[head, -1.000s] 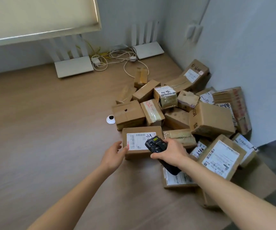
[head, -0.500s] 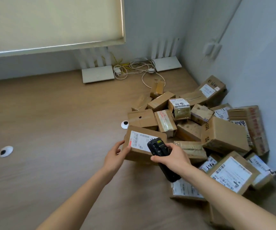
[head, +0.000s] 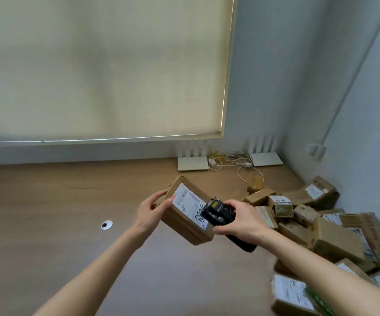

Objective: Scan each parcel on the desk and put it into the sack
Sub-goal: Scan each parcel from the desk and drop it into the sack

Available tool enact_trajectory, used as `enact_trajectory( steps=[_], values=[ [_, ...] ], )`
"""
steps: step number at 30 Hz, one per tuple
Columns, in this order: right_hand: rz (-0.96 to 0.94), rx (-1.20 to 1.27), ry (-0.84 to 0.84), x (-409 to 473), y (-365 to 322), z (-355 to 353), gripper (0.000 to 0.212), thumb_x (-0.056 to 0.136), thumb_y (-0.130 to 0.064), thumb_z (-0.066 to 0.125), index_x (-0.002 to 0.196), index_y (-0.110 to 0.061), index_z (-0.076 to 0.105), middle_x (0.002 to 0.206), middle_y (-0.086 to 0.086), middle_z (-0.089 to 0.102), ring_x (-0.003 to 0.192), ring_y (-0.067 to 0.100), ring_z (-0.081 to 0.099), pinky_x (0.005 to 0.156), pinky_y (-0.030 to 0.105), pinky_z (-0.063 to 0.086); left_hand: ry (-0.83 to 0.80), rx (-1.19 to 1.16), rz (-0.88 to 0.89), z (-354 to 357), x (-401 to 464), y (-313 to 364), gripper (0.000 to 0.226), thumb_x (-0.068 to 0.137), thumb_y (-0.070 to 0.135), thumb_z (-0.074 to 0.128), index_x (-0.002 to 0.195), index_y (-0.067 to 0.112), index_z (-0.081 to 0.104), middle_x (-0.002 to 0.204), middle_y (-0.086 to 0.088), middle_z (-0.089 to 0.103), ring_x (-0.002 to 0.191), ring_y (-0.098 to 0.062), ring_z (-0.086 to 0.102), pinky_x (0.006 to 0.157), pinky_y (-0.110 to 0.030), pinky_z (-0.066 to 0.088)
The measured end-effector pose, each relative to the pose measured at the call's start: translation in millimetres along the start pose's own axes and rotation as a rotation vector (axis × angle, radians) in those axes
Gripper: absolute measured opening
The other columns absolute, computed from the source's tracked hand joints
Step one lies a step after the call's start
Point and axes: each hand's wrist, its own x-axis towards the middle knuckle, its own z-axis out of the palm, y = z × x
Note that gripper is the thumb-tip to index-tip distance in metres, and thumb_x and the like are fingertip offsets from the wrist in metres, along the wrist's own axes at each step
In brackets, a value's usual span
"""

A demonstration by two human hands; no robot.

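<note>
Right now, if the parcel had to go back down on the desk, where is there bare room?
Bare desk spreads left of the left hand, around the white grommet, and in front of the routers. The right corner is crowded: the parcel pile fills it to the wall.

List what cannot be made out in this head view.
- Sack: not in the head view.
- Printed text on the held parcel's label: too small and blurred.
- Scanner lower body: hidden by the right hand.
- Nearest parcel: motion-blurred, crossed by the right forearm.
</note>
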Motion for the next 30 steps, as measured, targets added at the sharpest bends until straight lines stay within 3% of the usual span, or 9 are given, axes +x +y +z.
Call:
enact_trajectory(
  steps=[3,6,9,14,21,26,30],
  values=[
    [-0.097,-0.118,0.037,-54,-88,3,0.082,0.058,-0.058,0.087,0.132,-0.035,0.059,0.117,-0.012,0.068,0.105,0.011,0.062,0.091,0.034,0.055,0.073,0.047,0.063,-93,-60,19,0.039,0.082,0.062,0.068,0.119,0.05,0.063,0.11,0.001,0.071,0.107,-0.015,0.064,0.084,-0.029,0.05],
    [-0.083,-0.206,0.043,-56,-105,-5,0.081,0.058,-0.059,0.085,0.133,-0.039,0.059,0.116,-0.013,0.069,0.105,0.013,0.063,0.087,0.033,0.053,0.097,0.118,0.089,-103,-63,27,0.044,0.087,0.058,0.066,0.128,0.042,0.062,0.111,-0.002,0.07,0.108,-0.018,0.063,0.086,-0.033,0.05],
    [-0.094,-0.281,0.036,-75,-132,-6,0.076,0.057,-0.062,0.084,0.127,-0.041,0.062,0.111,-0.013,0.069,0.1,0.015,0.062,0.078,0.03,0.046,0.153,0.112,0.119,-129,-88,36,0.043,0.088,0.055,0.067,0.128,0.04,0.064,0.11,-0.003,0.069,0.106,-0.018,0.063,0.08,-0.027,0.049],
    [-0.166,-0.372,0.027,-124,-197,-2,0.068,0.056,-0.065,0.084,0.117,-0.04,0.068,0.099,-0.014,0.071,0.093,0.014,0.066,0.079,0.03,0.052,0.249,0.122,0.153,-190,-149,51,0.043,0.089,0.05,0.068,0.129,0.037,0.064,0.111,-0.004,0.07,0.106,-0.019,0.063,0.079,-0.027,0.047],
    [-0.24,-0.448,-0.011,-156,-237,1,0.068,0.059,-0.064,0.087,0.12,-0.039,0.071,0.104,-0.012,0.075,0.098,0.014,0.068,0.093,0.036,0.055,0.328,0.126,0.183,-227,-194,61,0.042,0.09,0.046,0.068,0.131,0.034,0.065,0.122,-0.008,0.068,0.111,-0.021,0.062,0.083,-0.026,0.047],
    [-0.286,-0.443,-0.021,-170,-251,1,0.069,0.058,-0.065,0.087,0.12,-0.04,0.071,0.104,-0.012,0.075,0.099,0.014,0.068,0.092,0.039,0.056,0.362,0.127,0.174,-235,-216,63,0.043,0.09,0.048,0.067,0.131,0.035,0.064,0.124,-0.008,0.066,0.108,-0.018,0.06,0.073,-0.017,0.044],
    [-0.316,-0.457,-0.012,-177,-255,2,0.07,0.055,-0.067,0.086,0.119,-0.043,0.071,0.102,-0.015,0.075,0.098,0.012,0.068,0.09,0.035,0.056,0.383,0.152,0.151,-240,-227,61,0.042,0.09,0.049,0.066,0.131,0.038,0.063,0.127,-0.012,0.062,0.115,-0.023,0.058,0.087,-0.028,0.046]
  ],
)
